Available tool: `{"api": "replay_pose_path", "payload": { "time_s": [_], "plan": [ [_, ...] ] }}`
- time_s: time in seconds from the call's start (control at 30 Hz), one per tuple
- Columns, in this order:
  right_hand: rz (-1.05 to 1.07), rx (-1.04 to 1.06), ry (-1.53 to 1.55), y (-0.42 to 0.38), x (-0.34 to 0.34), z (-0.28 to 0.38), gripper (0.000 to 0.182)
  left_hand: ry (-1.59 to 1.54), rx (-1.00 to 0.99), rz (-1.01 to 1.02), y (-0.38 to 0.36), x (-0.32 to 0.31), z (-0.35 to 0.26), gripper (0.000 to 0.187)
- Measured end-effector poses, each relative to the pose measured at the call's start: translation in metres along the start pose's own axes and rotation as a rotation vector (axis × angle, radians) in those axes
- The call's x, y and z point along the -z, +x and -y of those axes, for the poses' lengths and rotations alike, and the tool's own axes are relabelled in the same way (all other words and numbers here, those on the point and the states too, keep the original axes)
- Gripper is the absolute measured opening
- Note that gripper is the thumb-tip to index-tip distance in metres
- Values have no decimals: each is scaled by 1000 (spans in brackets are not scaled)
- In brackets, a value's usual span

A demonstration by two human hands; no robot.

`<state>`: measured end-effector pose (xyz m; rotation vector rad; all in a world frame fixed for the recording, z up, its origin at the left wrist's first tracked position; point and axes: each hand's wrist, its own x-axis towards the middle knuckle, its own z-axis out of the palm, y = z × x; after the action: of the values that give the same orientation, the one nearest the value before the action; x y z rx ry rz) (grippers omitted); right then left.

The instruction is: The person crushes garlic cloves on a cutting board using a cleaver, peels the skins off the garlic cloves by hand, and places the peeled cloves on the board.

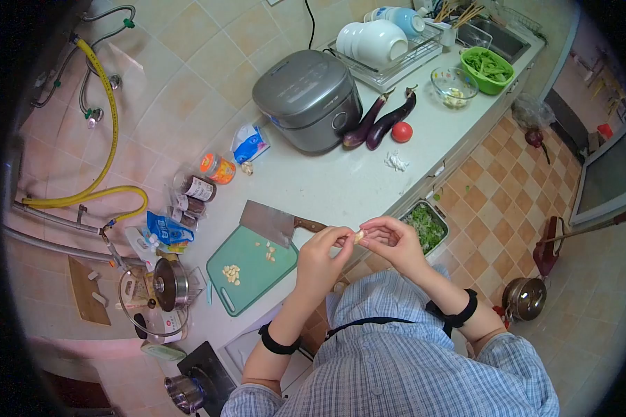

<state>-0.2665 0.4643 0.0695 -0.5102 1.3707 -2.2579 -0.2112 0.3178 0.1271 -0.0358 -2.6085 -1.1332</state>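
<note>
In front of my body, a small pale garlic clove (359,237) is pinched between the fingertips of both hands. My left hand (321,256) is closed on its left side, and my right hand (394,243) grips it from the right. To the left lies a green cutting board (257,281) bearing a pile of peeled garlic cloves (231,274) and a few loose pieces (270,254). A cleaver (268,221) rests across the board's far edge, its wooden handle pointing toward my left hand.
Behind the board stand jars (218,168) and a grey rice cooker (309,101). Farther right are two eggplants (391,119), a tomato (402,132), a glass bowl (455,87) and a green basket of leaves (487,66). Below the counter edge, a bin (426,226) holds green scraps.
</note>
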Motion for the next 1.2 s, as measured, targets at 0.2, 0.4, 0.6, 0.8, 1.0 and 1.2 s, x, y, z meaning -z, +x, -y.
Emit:
{"api": "replay_pose_path", "payload": {
  "time_s": [0.2,0.4,0.6,0.8,1.0,1.2],
  "plan": [
    [48,-4,46,0,2,-2,33,-226,220,15,-5,-3,2,10],
    [29,-62,161,1,6,-5,33,-638,415,38,-3,-3,7,11],
    [34,-60,149,-1,5,-2,32,-417,320,86,-5,1,5,11],
    [10,-39,137,-4,3,-7,31,-376,347,64,-6,1,1,11],
    [-19,-41,78,-7,-3,-4,26,-96,83,52,-8,-2,-3,9],
    [-31,-43,9,-7,-3,1,23,-171,150,61,-9,-5,0,10]
  ]
}}
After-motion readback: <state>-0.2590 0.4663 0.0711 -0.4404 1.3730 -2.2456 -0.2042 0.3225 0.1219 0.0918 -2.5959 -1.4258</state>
